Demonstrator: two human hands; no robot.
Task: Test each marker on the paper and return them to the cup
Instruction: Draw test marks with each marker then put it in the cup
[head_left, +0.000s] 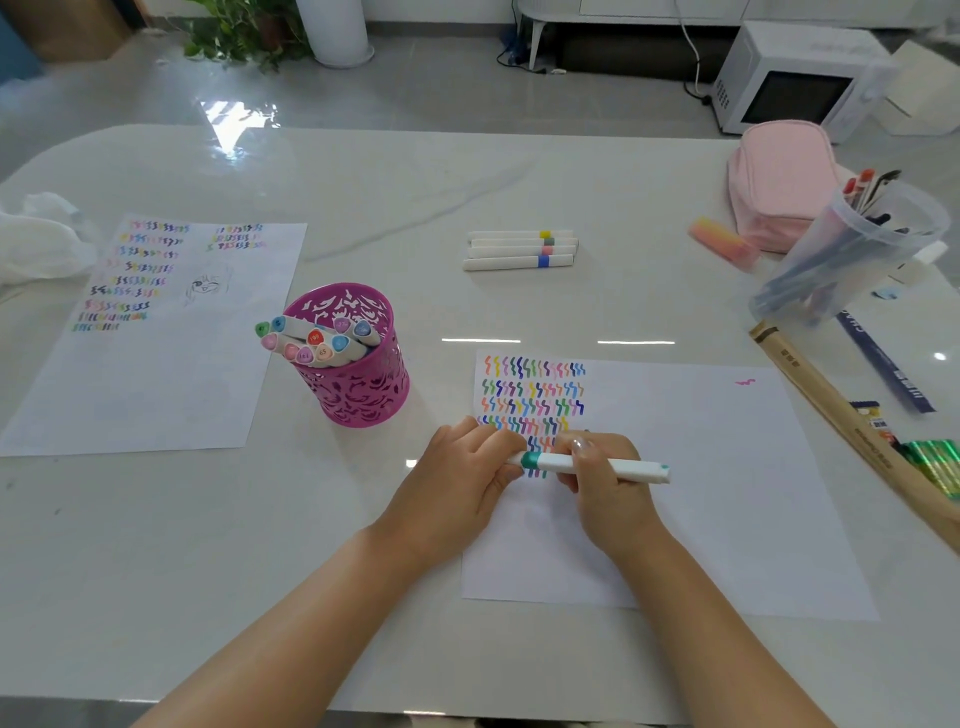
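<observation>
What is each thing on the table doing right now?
Near paper: flat, partly covered in squiggles.
Teal marker: held level over it.
Pink cup: upright, markers inside.
Four white markers: lying side by side on the table.
Left paper: flat, rows of squiggles.
Clear tub: holds pens.

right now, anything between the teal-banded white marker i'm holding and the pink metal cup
Nothing visible. Only bare table lies between the teal-banded white marker and the pink cut-out metal cup up-left of it.

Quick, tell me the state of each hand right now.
Left hand: grips the left end of the teal marker.
Right hand: grips the same marker's barrel.
</observation>
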